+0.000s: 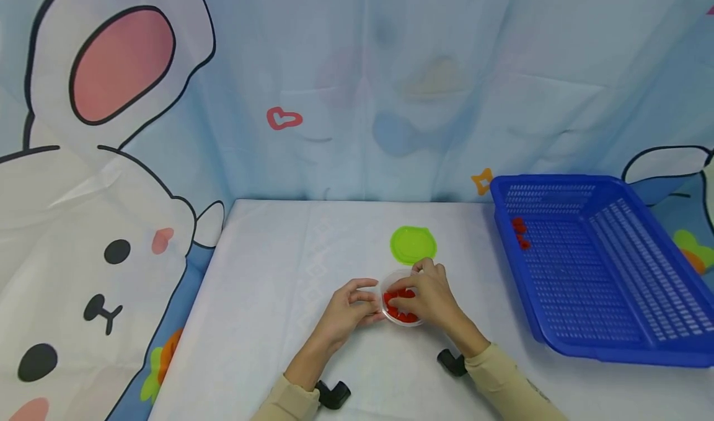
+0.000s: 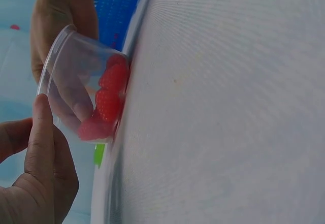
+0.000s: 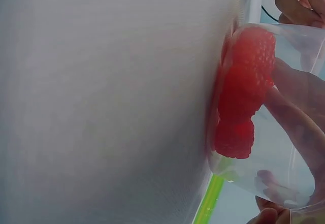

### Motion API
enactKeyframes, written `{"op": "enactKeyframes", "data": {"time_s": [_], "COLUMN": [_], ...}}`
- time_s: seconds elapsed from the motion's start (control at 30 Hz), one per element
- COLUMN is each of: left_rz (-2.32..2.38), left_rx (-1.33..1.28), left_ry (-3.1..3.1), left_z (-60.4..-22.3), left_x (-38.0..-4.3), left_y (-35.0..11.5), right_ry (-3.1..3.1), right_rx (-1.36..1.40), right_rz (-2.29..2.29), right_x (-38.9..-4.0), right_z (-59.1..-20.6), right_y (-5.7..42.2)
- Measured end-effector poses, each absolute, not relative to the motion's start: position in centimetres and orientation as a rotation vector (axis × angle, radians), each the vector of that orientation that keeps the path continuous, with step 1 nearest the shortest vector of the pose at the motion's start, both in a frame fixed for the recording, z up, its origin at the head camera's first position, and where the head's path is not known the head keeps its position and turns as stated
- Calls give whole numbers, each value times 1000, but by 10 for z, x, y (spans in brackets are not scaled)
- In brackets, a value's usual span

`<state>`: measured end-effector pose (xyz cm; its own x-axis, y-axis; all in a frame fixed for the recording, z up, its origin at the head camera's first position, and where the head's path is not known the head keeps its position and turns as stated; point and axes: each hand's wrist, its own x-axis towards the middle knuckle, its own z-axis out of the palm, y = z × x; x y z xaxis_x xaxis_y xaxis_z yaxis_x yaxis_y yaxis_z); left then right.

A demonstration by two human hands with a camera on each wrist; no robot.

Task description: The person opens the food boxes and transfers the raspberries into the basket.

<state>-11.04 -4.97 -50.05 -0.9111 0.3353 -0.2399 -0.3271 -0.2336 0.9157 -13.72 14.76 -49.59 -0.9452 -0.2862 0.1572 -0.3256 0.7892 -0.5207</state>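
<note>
A clear plastic cup [image 1: 403,323] stands on the white-covered table with several red raspberries [image 2: 107,104] at its bottom. My left hand [image 1: 357,306] touches the cup's left side, straight fingers [image 2: 43,132] lying against the rim. From the other side, my right hand [image 1: 432,294] reaches in over the rim. Its thumb and a finger [image 3: 299,120] are down inside the cup, and their tips pinch at a raspberry [image 2: 94,127] near the bottom; the cup wall blurs the contact. Just beyond the cup lies a bright green round lid [image 1: 413,245].
To the right is a blue mesh basket [image 1: 599,272], with a few small red pieces [image 1: 520,232] by its left wall. Black wrist mounts [image 1: 333,395] hang under both sleeves. A printed cloth [image 1: 362,98] hangs behind the table's far edge.
</note>
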Motion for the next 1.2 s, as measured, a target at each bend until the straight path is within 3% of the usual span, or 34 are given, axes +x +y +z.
{"op": "enactKeyframes", "data": {"time_s": [0.77, 1.2], "left_rz": [2185, 2169], "left_rx": [13, 17], "left_ry": [1599, 1613], "left_z": [-506, -505], "left_x": [-111, -112], "left_y": [-52, -51], "right_ry": [-2895, -2838], "right_rx": [550, 474], "right_rz": [816, 1187], "right_x": [-139, -137], "right_z": [-497, -494], "right_y": [148, 159]}}
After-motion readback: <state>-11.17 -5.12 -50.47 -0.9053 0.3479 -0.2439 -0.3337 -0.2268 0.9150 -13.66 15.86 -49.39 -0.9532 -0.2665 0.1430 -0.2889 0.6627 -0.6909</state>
